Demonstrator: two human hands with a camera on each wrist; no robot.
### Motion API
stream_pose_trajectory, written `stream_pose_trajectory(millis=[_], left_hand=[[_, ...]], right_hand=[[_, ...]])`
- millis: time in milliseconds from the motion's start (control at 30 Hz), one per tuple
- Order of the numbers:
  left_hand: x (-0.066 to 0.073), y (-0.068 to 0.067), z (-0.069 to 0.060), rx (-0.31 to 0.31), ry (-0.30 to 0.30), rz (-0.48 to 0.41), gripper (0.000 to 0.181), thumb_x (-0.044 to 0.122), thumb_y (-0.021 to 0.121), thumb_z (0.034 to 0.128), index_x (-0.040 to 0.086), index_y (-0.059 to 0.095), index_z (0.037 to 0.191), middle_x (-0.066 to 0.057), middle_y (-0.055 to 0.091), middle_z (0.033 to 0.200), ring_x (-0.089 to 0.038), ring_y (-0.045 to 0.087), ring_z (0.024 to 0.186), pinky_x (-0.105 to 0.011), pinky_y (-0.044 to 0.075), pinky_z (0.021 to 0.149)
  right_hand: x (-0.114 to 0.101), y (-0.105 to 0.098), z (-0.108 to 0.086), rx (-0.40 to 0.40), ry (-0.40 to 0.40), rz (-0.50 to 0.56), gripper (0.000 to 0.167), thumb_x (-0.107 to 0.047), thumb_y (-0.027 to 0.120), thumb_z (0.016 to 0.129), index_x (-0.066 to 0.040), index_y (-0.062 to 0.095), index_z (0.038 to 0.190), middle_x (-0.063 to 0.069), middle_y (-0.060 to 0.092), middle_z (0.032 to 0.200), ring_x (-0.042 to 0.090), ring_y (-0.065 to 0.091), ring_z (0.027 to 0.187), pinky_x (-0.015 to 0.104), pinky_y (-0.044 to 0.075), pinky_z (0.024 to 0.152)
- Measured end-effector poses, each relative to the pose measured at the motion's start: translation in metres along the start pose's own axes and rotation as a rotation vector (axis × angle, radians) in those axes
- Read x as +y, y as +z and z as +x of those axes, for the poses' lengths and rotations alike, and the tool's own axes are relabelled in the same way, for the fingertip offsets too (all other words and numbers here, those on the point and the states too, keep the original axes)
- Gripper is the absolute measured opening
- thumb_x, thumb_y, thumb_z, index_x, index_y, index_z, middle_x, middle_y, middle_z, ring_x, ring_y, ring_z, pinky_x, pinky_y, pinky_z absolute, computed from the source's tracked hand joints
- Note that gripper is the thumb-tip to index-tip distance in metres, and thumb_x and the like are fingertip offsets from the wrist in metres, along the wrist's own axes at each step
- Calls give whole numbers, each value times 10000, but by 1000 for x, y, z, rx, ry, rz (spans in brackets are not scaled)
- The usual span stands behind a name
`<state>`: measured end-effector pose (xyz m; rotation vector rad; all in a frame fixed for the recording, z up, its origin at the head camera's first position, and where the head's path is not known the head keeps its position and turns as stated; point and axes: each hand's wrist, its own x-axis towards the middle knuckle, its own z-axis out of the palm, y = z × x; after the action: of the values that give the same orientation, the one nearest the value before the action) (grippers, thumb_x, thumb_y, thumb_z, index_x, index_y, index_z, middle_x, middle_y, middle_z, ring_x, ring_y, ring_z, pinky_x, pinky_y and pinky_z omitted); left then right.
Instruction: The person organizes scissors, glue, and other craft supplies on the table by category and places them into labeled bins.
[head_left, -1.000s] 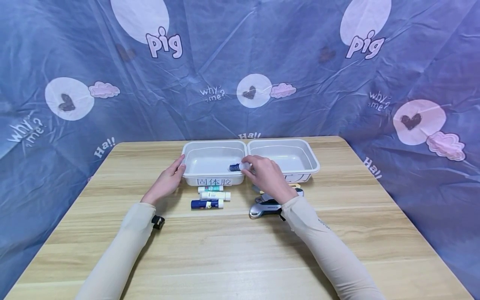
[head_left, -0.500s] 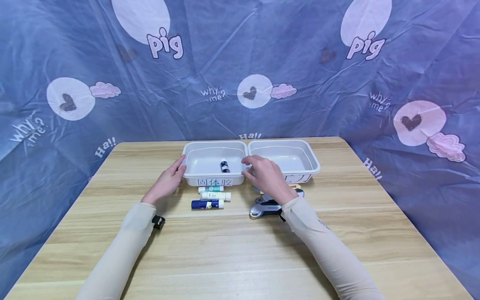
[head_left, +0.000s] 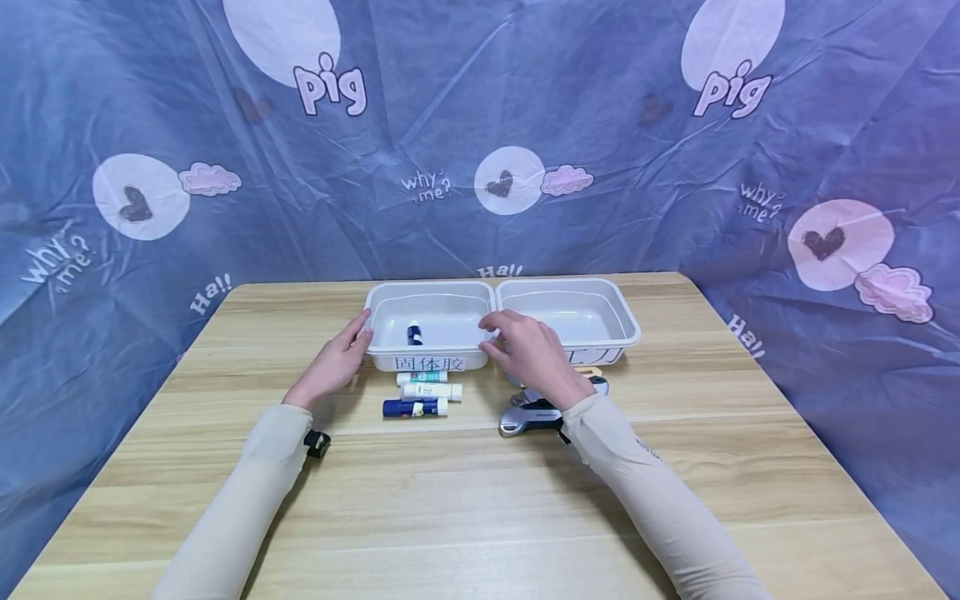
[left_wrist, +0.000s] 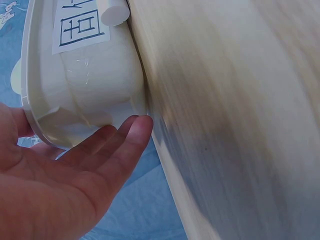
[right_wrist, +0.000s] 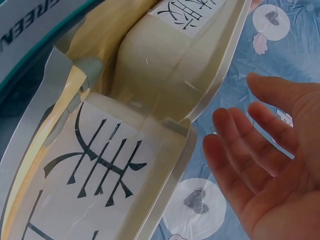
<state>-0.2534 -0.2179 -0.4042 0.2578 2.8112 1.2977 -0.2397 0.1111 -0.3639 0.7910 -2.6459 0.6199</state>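
Observation:
In the head view, my left hand (head_left: 333, 367) lies against the left end of a white plastic bin (head_left: 382, 358). Its fairly straight fingers touch the bin's outer wall in the left wrist view, the thumb by the rim. A dark blue glue stick (head_left: 415, 335) with a white end is inside this bin. My right hand (head_left: 528, 350) hovers over where the bin meets a second white bin (head_left: 630, 340); nothing is in its relaxed, parted fingers. Before the left bin lie a green-and-white glue stick (head_left: 422, 378), a white one (head_left: 431, 392) and a blue one (head_left: 414, 408).
Below my right hand lie grey utility knives (head_left: 521, 421) and a yellow one (head_left: 589, 372), partly hidden by hand and sleeve. Both bins carry printed paper labels on their fronts. A blue patterned cloth (head_left: 420, 242) hangs behind the wooden table (head_left: 450, 500).
My right hand has let go of the dark blue glue stick. The stick has rolled leftward inside the left bin. My left hand has stayed at the bin's end.

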Motion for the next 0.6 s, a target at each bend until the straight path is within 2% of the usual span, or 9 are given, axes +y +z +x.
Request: stream_pose_trajectory(millis=[67,233,467,600], left_hand=[[0,0,0,-3,-3,0,594,356,327,1124,134,165,1651,-282,309,1613,-462,371,1456,-599,249,1223],[0,0,-1,-6,-8,-10,598,365,325,1124,143,155,1652,-276,290,1624,-471,398,1433,-613,260,1214],[3,0,-2,-4,-5,-17,592,355,328,1125,137,164,1651,-254,264,1641,-458,295,1496,-589,210,1239],[3,0,-3,-5,-7,-15,597,363,330,1124,140,162,1651,-260,273,1636,-463,296,1494,-597,211,1236]], right_hand=[[-1,0,0,-3,-9,1,287,-221,764,938,-115,706,1198,44,741,1143,173,742,887,387,611,765],[-5,2,-1,-18,-39,18,281,-240,751,951,-123,706,1203,31,745,1157,178,741,915,380,607,799],[-12,6,-3,-39,-106,58,268,-214,762,943,-103,717,1182,51,756,1129,165,738,909,364,611,795],[-16,10,-5,-61,-143,43,278,-211,758,944,-89,723,1191,50,758,1119,173,737,913,360,616,785]])
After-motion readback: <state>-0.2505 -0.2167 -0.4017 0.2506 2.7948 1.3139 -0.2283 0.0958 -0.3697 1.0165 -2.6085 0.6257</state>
